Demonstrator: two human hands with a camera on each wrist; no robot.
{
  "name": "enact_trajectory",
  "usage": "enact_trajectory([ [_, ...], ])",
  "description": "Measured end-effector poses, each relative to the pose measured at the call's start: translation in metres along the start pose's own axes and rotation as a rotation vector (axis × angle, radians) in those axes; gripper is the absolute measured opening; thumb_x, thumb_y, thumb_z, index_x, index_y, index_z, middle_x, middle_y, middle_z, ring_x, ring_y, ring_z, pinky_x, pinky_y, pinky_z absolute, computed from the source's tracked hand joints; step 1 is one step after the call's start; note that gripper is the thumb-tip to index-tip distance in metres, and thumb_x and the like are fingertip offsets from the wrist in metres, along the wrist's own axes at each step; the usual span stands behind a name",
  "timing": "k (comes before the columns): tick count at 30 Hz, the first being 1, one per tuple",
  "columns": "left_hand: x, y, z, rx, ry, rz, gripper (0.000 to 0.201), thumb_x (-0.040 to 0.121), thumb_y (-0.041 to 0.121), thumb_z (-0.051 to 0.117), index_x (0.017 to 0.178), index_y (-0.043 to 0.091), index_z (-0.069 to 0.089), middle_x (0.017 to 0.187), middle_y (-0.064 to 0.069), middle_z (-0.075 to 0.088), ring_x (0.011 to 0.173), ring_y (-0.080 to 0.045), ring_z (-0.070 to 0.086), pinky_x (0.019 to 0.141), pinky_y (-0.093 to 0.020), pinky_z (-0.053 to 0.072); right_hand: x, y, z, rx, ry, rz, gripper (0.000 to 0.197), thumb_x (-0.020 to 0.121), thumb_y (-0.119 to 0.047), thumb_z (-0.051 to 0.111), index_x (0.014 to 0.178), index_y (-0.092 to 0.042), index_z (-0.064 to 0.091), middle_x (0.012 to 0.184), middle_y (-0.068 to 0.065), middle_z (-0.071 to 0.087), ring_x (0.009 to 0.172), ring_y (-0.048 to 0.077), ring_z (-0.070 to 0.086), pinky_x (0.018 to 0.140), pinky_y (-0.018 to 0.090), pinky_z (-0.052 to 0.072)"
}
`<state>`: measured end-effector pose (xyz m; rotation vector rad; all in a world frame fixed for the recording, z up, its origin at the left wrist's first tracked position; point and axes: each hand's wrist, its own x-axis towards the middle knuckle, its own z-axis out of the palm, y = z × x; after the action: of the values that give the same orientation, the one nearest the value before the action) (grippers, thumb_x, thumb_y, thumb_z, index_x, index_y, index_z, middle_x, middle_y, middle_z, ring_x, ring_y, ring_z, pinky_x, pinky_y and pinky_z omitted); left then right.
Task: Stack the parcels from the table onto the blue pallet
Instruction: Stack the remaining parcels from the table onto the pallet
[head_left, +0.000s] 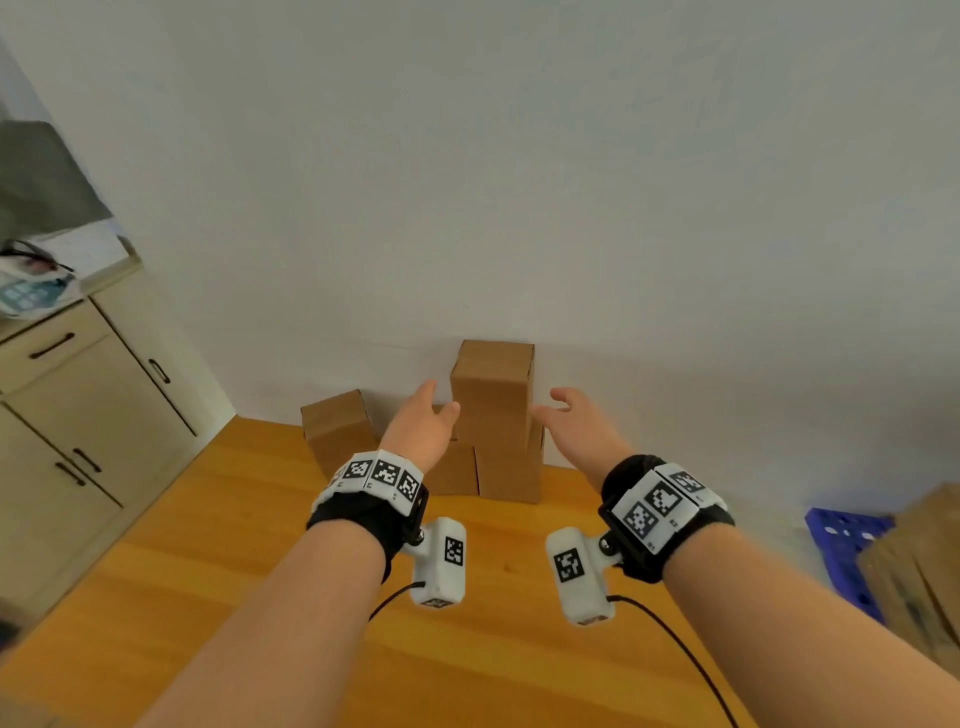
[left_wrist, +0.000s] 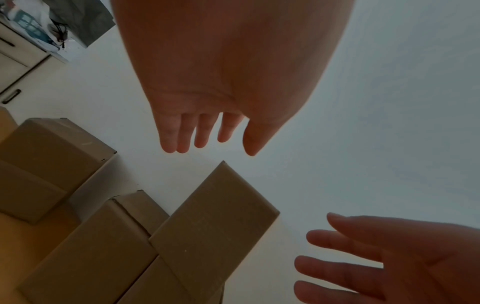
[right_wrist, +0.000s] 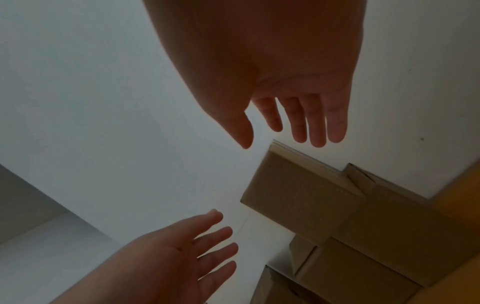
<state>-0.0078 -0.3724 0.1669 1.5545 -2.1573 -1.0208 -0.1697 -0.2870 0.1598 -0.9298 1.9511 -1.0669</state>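
Several brown cardboard parcels stand against the white wall at the far edge of the wooden table (head_left: 234, 561). The top parcel (head_left: 492, 395) sits upright on two lower ones (head_left: 506, 475); another parcel (head_left: 337, 431) stands apart to the left. My left hand (head_left: 423, 423) is open, fingers straight, just left of the top parcel (left_wrist: 215, 222). My right hand (head_left: 571, 421) is open on its right side, a small gap from the top parcel (right_wrist: 298, 197). Neither hand holds anything. The blue pallet (head_left: 847, 551) lies low at the right, with parcels (head_left: 924, 566) on it.
Beige cabinets (head_left: 78, 431) with dark handles stand left of the table, with a bag and clutter (head_left: 31, 286) on their top. The white wall (head_left: 519, 182) is directly behind the parcels. Cables trail from both wrist cameras over the table.
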Motion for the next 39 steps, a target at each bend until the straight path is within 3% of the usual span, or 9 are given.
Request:
enact_trajectory([
  [9,0.055,-0.001,0.016,-0.099,-0.083,-0.022,0.056,0.104,0.039,0.031,0.155,0.022,0.014,0.158,-0.003,0.028,0.14,-0.021,0.035,0.108,-0.034,0.031,0.064,0.003,0.013,-0.054,-0.056,-0.008,0.057,0.103,-0.039,0.042,0.152,-0.013,0.03,0.155,0.006,0.037,0.14,0.025,0.037,0.113,0.037,0.03],
  [13,0.048,-0.001,0.017,-0.183,-0.036,-0.004,0.044,0.104,0.034,0.034,0.145,0.017,0.034,0.118,0.008,0.054,0.093,-0.003,0.051,0.081,-0.022,0.037,0.07,0.009,0.017,-0.014,-0.043,-0.023,0.053,0.101,-0.043,0.045,0.145,-0.014,0.042,0.141,0.006,0.052,0.124,0.024,0.053,0.107,0.043,0.043],
  [17,0.034,-0.007,0.018,-0.277,0.012,-0.043,0.041,0.102,0.042,0.038,0.136,0.018,0.039,0.123,0.003,0.054,0.104,-0.012,0.056,0.078,-0.025,0.04,0.058,0.017,0.017,0.048,-0.017,-0.014,0.045,0.099,-0.046,0.047,0.134,-0.018,0.049,0.127,0.003,0.059,0.113,0.022,0.058,0.102,0.044,0.048],
  [19,0.024,-0.01,0.018,-0.338,0.033,-0.062,0.039,0.1,0.047,0.039,0.126,0.019,0.043,0.111,0.003,0.057,0.102,-0.017,0.06,0.074,-0.026,0.045,0.045,0.021,0.017,0.08,0.004,-0.016,0.04,0.098,-0.047,0.048,0.127,-0.02,0.051,0.122,0.001,0.059,0.11,0.021,0.059,0.099,0.044,0.049],
  [23,-0.004,-0.022,0.027,-0.479,0.071,-0.049,0.036,0.091,0.061,0.04,0.098,0.027,0.05,0.098,0.001,0.062,0.095,-0.02,0.064,0.091,-0.05,0.052,0.01,0.029,0.014,0.142,0.037,-0.022,0.027,0.098,-0.036,0.054,0.12,-0.021,0.05,0.118,0.002,0.058,0.107,0.02,0.059,0.097,0.042,0.051],
  [26,-0.037,-0.029,0.033,-0.568,0.039,-0.07,0.031,0.096,0.056,0.037,0.079,0.031,0.045,0.091,0.0,0.055,0.088,-0.025,0.059,0.091,-0.053,0.052,-0.024,0.041,0.013,0.148,0.025,-0.011,0.037,0.096,-0.025,0.058,0.132,-0.022,0.049,0.122,-0.001,0.058,0.113,0.018,0.056,0.1,0.039,0.048],
  [30,-0.081,-0.048,0.046,-0.673,-0.053,-0.183,0.041,0.102,0.051,0.025,0.09,0.028,0.058,0.096,-0.003,0.067,0.094,-0.023,0.065,0.086,-0.04,0.055,-0.073,0.071,0.02,0.081,-0.043,-0.018,0.049,0.094,-0.012,0.057,0.14,-0.025,0.048,0.122,-0.003,0.06,0.109,0.014,0.057,0.076,0.017,0.044],
  [36,-0.133,-0.103,0.092,-0.56,-0.152,-0.275,0.039,0.098,0.052,0.04,0.12,0.022,0.052,0.111,-0.002,0.062,0.101,-0.02,0.062,0.092,-0.045,0.054,-0.131,0.139,0.044,0.065,-0.056,0.117,0.05,0.087,0.002,0.058,0.13,-0.023,0.056,0.114,-0.004,0.065,0.107,0.016,0.062,0.083,0.027,0.05],
  [39,-0.154,-0.129,0.115,-0.533,-0.208,-0.321,0.017,0.095,0.044,0.049,0.104,0.029,0.053,0.106,0.001,0.062,0.101,-0.022,0.062,0.095,-0.048,0.051,-0.159,0.166,0.055,0.055,-0.051,0.192,0.042,0.089,0.001,0.056,0.124,-0.022,0.055,0.114,-0.001,0.065,0.099,0.014,0.062,0.069,0.023,0.047],
])
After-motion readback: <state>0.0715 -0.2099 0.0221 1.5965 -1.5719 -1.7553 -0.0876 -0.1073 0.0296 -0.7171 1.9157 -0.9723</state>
